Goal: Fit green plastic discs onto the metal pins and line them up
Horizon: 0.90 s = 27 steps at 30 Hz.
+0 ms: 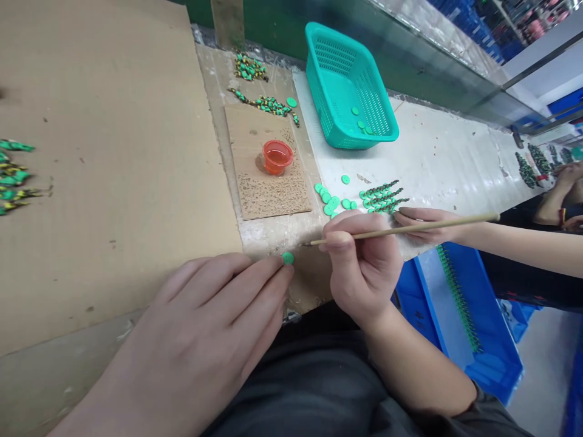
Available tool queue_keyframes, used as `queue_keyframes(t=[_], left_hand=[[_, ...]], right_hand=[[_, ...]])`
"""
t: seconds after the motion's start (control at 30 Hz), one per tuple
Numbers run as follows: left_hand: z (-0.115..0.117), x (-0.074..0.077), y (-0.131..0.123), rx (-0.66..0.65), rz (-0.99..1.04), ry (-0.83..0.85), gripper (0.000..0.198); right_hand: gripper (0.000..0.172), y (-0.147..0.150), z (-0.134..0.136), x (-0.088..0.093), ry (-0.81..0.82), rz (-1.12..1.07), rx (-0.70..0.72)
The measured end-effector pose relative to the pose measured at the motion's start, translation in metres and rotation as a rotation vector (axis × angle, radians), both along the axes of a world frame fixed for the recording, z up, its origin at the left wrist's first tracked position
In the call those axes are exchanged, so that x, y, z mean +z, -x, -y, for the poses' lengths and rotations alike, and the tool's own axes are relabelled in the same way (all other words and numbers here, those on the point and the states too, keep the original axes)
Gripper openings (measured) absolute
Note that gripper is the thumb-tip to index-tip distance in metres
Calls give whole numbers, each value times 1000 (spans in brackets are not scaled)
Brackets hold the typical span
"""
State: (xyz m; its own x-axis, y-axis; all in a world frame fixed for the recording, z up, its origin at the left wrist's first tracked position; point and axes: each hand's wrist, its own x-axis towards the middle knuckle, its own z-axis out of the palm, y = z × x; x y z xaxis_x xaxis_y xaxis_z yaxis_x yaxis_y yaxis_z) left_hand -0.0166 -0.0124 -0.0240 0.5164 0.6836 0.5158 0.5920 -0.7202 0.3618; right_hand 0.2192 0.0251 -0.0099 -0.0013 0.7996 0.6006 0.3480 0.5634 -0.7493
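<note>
My left hand (pixel 218 321) is closed, its fingertips pressed round a small green disc (pixel 288 258) at the table's front edge. In my right hand (pixel 362 261) a thin wooden stick (pixel 428 224) is pinched like a pen, its dark tip just right of the disc and apart from it. Beyond my hands, a small red cup (pixel 277 157) of liquid stands on a spotted cardboard piece (pixel 273 197). Loose green discs (pixel 334 201) lie just past my right hand, beside several dark twisted strands (pixel 385 197) lying over more discs.
A teal basket (pixel 353 91) with a few discs stands at the back. Green, black and yellow pieces lie behind the cup and at far left (pixel 13 176). A co-worker's hand (pixel 423 223) reaches the strands from the right. Blue bins (pixel 483 328) are lower right.
</note>
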Motion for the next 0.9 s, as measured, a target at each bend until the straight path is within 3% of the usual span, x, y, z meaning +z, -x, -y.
queue_keyframes(t=[0.13, 0.27, 0.37, 0.53, 0.63, 0.8, 0.9], left_hand=[[-7, 8, -3, -29, -43, -33, 38], [-10, 11, -2, -48, -21, -45, 27], [-9, 11, -2, -44, -19, -55, 21], [0, 23, 0, -26, -53, 36, 23], [4, 28, 4, -3, -148, 59, 23], [11, 30, 8, 26, -229, 134, 20], [4, 33, 29, 71, -243, 211, 21]], right_hand=[[16, -4, 11, 6, 96, -27, 10], [13, -11, 21, 11, 167, 148, 63], [16, -13, 23, 9, 140, 308, 132], [27, -9, 23, 6, 89, 389, 252], [30, -8, 22, 4, 104, 415, 260], [19, -9, 27, -3, 94, 425, 244], [13, -10, 32, -8, 62, 422, 187]])
